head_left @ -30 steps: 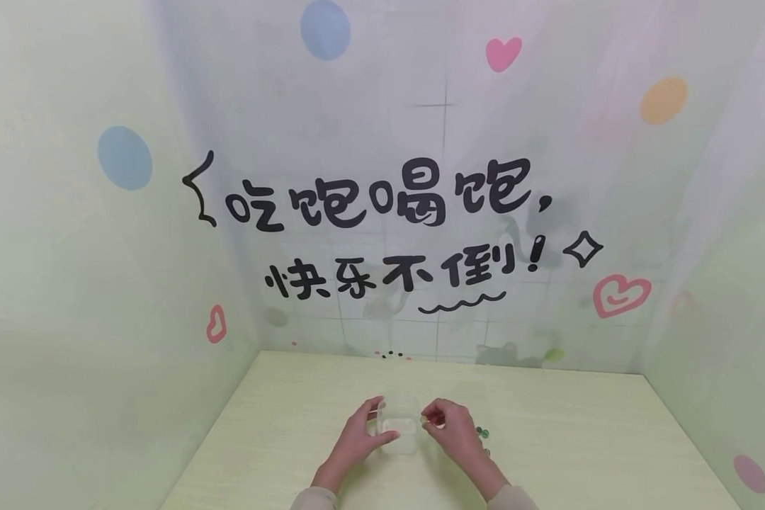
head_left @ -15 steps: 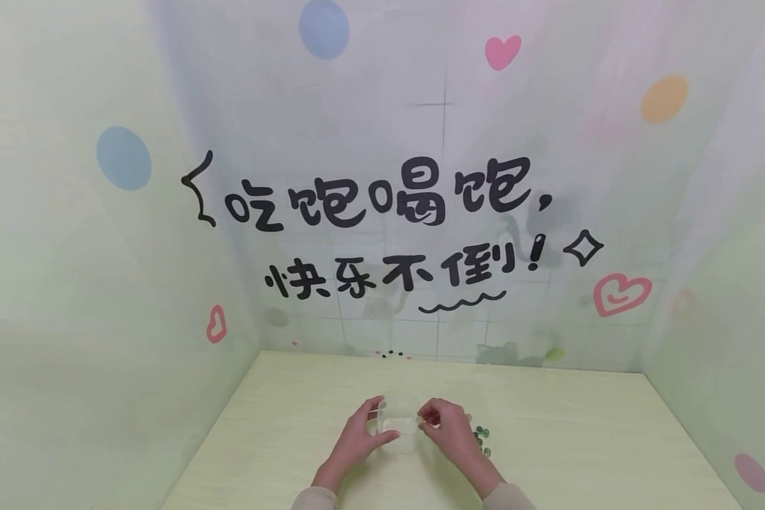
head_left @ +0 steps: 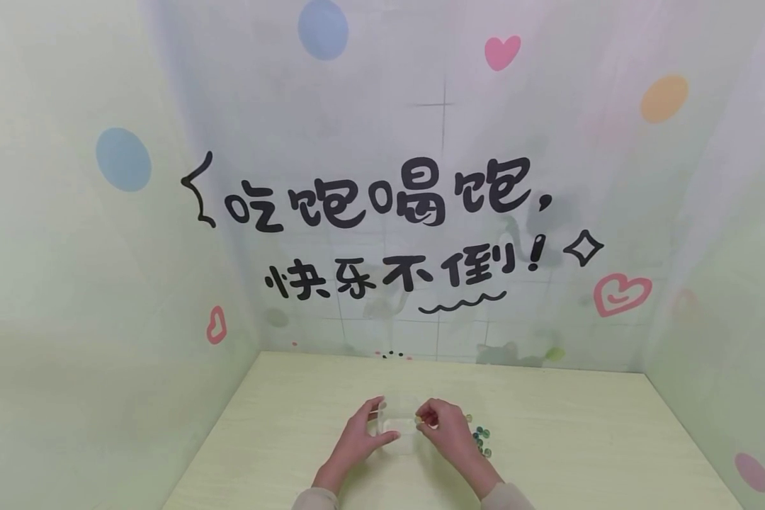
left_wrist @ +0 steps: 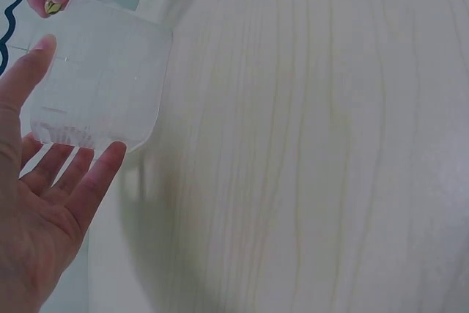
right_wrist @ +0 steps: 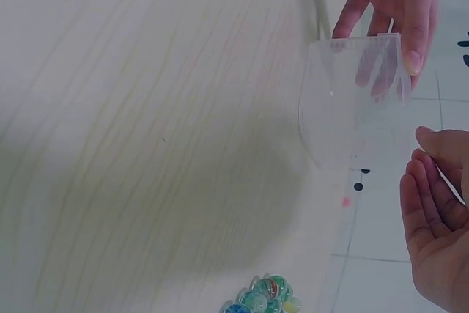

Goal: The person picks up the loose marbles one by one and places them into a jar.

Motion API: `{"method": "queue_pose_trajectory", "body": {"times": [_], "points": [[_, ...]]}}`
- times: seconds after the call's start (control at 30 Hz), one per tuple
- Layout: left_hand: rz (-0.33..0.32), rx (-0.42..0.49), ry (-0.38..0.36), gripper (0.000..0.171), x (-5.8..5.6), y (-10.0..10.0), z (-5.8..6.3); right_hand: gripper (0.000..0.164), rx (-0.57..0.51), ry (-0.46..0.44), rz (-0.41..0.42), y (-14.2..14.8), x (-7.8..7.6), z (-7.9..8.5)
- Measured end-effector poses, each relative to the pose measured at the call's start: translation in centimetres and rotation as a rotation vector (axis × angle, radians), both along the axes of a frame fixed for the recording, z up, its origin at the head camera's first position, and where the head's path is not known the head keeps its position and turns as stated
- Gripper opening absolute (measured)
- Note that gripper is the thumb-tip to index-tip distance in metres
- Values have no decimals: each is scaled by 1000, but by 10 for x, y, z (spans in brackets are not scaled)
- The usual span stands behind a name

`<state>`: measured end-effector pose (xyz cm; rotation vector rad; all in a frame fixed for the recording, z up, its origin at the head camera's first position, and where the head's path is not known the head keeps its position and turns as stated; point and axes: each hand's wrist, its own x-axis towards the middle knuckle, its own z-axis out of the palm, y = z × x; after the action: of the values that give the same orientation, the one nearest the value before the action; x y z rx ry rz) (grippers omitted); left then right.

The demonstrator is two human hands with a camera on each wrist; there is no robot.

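A clear plastic box (head_left: 398, 440) stands on the table, its mouth facing up. My left hand (head_left: 358, 432) steadies it from the left, thumb on the near side and fingers around the far side. At the box's right rim, my right hand (head_left: 448, 425) pinches a small yellowish marble (left_wrist: 52, 6) between thumb and fingertips. In the right wrist view that marble is hidden by the fingers. To the right of my right hand lies a loose group of glass marbles (right_wrist: 267, 297), green, blue and yellowish, partly covered by the hand in the head view.
The pale wood-grain table (head_left: 561, 425) meets a printed back curtain (head_left: 421, 326) with dark lettering. Side curtains (head_left: 89, 319) close in the left and right. One pale marble (head_left: 468, 418) lies slightly behind the others.
My right hand has moved slightly left, bringing the pinched marble to the box's rim. More of the marbles on the table now show beside it. My left hand and the box have stayed put.
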<state>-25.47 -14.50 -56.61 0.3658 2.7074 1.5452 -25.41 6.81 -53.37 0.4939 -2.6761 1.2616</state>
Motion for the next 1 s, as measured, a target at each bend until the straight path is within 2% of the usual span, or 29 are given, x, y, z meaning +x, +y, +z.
{"method": "queue_pose_trajectory", "body": {"times": [0.2, 0.53, 1.0], "points": [[1, 3, 2, 79, 0, 1, 1, 16, -1, -4, 8, -2, -1, 0], [9, -7, 2, 79, -3, -1, -6, 14, 29, 2, 7, -3, 0, -1], [10, -8, 0, 81, -1, -1, -4, 14, 24, -9, 4, -5, 0, 0]]}}
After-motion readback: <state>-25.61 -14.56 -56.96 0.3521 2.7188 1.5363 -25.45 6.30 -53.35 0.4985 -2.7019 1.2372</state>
